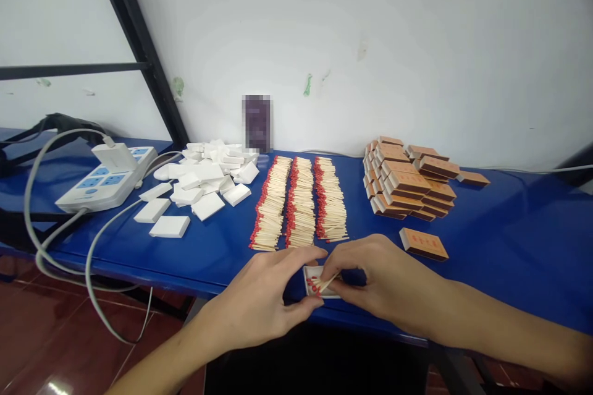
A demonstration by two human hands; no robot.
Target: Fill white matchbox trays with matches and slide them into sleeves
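Observation:
My left hand [266,299] pinches a small white matchbox tray [311,276] at the blue table's [217,246] front edge, thumb and forefinger on its sides. Red-tipped matches [319,284] lie in the tray. My right hand [386,280] is closed on those matches, fingertips pressing them into the tray. Just beyond my hands, three rows of loose matches [300,200] lie side by side, red heads to the left.
A heap of white inner trays [204,182] lies at left, beside a white power strip [109,175] with grey cables [60,237]. Orange-brown matchbox sleeves [407,178] are stacked at right, one single sleeve [423,243] near my right hand. A blurred dark object [256,123] leans on the wall.

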